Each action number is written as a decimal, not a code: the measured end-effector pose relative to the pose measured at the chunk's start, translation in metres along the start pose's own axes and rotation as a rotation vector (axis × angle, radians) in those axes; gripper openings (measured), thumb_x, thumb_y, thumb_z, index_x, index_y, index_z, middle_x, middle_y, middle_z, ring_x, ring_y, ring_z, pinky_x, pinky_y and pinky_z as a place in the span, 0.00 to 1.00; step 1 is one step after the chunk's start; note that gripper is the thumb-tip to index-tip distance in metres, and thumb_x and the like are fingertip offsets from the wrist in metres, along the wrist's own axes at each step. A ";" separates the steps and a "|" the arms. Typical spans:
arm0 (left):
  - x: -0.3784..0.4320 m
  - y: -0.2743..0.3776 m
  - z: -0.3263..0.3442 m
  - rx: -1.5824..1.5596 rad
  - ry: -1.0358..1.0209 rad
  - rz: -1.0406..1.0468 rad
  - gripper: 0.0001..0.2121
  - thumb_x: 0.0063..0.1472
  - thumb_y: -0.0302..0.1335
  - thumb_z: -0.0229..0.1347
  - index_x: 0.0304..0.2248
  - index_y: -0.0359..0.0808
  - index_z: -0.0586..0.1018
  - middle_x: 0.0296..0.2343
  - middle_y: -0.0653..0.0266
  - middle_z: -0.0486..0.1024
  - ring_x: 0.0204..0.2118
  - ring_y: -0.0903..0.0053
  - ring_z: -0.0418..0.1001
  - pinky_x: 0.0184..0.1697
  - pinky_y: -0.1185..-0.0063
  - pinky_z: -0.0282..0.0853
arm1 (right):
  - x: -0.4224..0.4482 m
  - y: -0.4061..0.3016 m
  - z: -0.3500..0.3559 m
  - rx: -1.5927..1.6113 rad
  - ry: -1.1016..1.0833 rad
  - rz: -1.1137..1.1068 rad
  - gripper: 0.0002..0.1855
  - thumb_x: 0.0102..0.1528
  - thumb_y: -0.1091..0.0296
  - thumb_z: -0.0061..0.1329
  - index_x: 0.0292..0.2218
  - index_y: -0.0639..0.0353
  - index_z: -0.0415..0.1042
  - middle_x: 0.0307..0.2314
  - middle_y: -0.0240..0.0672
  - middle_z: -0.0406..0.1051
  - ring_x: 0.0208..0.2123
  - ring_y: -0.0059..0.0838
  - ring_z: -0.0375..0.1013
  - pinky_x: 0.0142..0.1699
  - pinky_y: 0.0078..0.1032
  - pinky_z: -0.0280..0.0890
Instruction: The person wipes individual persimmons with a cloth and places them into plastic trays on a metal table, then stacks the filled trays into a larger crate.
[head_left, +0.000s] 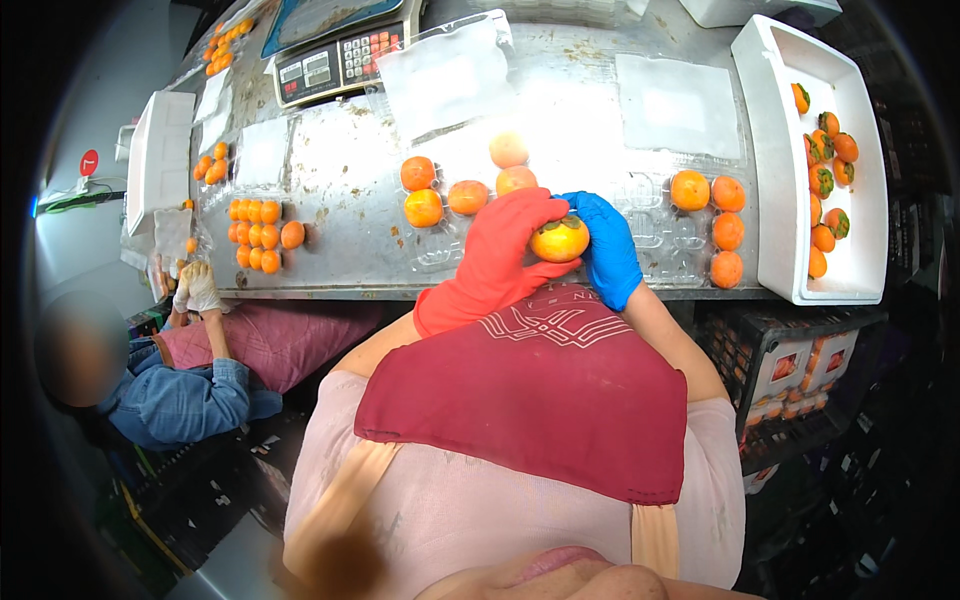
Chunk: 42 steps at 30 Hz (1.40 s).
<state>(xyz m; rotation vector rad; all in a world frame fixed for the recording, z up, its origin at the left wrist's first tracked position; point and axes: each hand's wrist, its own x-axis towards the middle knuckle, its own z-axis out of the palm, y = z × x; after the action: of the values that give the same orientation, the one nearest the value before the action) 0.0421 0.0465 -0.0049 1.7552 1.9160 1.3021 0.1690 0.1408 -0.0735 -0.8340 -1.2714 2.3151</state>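
Note:
An orange persimmon (560, 241) with a green calyx is between my two hands, close to the front edge of the metal table. My left hand (499, 251), in a red rubber glove, curls around its left side and underneath. On its right side rests my right hand (607, 244) in a blue glove, its fingertips near the calyx. Just beyond my left hand, several persimmons (468, 197) sit in and around a transparent plastic clamshell tray (439, 259). To the right, another transparent tray (645, 225) has several persimmons (728, 231) at its right side.
A white foam box (780, 187) holding loose persimmons stands at the right. Behind the trays is a weighing scale (330, 67). Left along the metal table (345, 259), a co-worker's gloved hands (196, 286) are near more fruit. A black crate (757, 337) with packed fruit is below right.

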 end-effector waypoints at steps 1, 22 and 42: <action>0.000 0.001 -0.001 0.006 -0.001 -0.004 0.26 0.38 0.29 0.67 0.40 0.37 0.73 0.35 0.57 0.72 0.38 0.61 0.71 0.40 0.71 0.65 | 0.000 -0.001 0.000 0.170 0.023 0.130 0.19 0.58 0.54 0.40 0.43 0.59 0.66 0.39 0.34 0.68 0.39 0.26 0.69 0.44 0.25 0.65; 0.003 0.001 -0.001 -0.507 -0.070 -0.447 0.11 0.62 0.26 0.46 0.43 0.36 0.74 0.38 0.64 0.73 0.38 0.77 0.68 0.42 0.80 0.63 | -0.009 -0.030 0.014 0.479 -0.039 0.464 0.20 0.59 0.46 0.32 0.40 0.51 0.66 0.26 0.37 0.70 0.20 0.29 0.69 0.17 0.17 0.60; 0.003 0.018 -0.024 -0.175 -0.325 -0.210 0.31 0.50 0.24 0.59 0.54 0.40 0.62 0.49 0.57 0.64 0.51 0.67 0.62 0.52 0.73 0.58 | -0.007 -0.003 -0.005 0.220 -0.242 0.484 0.26 0.60 0.45 0.31 0.45 0.60 0.63 0.30 0.34 0.70 0.22 0.23 0.69 0.23 0.19 0.65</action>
<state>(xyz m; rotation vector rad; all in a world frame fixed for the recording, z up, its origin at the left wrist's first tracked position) 0.0373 0.0362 0.0235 1.5247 1.6961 1.0070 0.1776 0.1418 -0.0707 -0.8807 -0.9496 2.9509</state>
